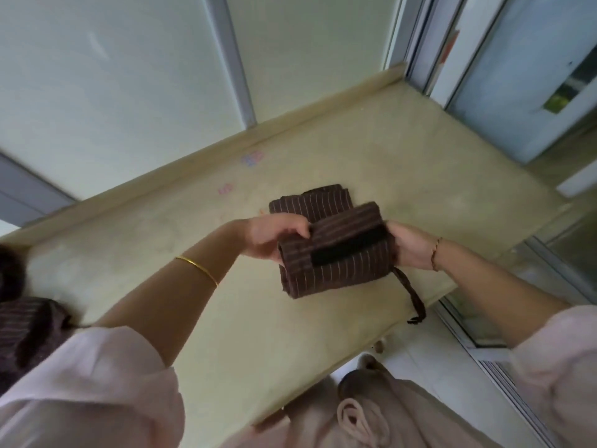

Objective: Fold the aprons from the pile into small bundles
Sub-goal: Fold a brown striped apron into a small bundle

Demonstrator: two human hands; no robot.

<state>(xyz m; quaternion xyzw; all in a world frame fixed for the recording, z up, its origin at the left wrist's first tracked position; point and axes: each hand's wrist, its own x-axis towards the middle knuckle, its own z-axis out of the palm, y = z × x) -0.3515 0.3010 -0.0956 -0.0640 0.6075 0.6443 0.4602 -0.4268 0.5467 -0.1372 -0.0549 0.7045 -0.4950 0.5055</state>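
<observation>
Head view: the person holds a folded brown striped apron bundle (339, 276) just above or on the yellowish table (226, 334); which of the two cannot be told. The left hand (274, 237) grips the bundle's left end, fingers curled under and thumb on the upper fold. The right hand (408, 245) clasps the right end, fingers wrapped behind the cloth. A black band (349, 250) runs across the bundle's middle, under the raised upper flap.

Just beyond the bundle, touching or nearly touching its far side, lies a second folded striped apron (310, 202). Well to the bundle's left, at the frame edge, sits the pile of unfolded aprons (26, 331), partly behind the left sleeve (97, 383). Faint coloured marks (253, 158) show on the tabletop farther beyond.

From the bundle's right lower corner a strap (415, 299) hangs over the table's edge, which runs close by on that side. Past that edge stand glass panels (523, 79). The far edge has a raised lip (290, 114) against the wall. Bare tabletop spreads left of the bundle and toward the person.
</observation>
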